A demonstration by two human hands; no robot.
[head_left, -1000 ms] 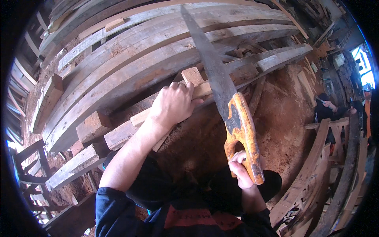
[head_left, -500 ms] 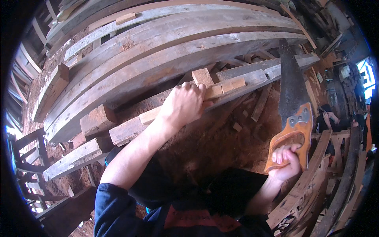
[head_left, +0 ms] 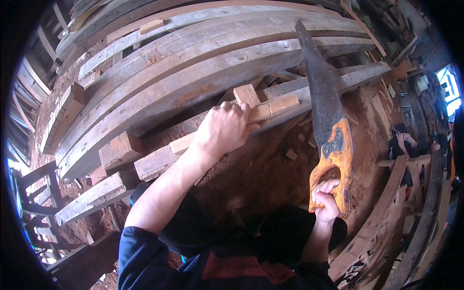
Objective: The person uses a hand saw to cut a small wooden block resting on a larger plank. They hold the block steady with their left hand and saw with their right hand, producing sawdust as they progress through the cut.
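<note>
Head view: thin cut line (head_left: 269,109) crosses wood strip (head_left: 261,114) near right end; end piece unparted, severing appears incomplete. Strip lies along board (head_left: 157,163). Left hand (head_left: 224,124) curled over strip, gripping it. Right hand (head_left: 326,199) wrapped round handle of saw (head_left: 328,116). Versus half-second ago: saw shifted left, nearer strip; strip apparently unmoved.

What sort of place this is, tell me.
Likely a rough woodworking shed or yard: long beams lie side by side, the right hand grips a handsaw, and wood scraps dot the reddish ground.
</note>
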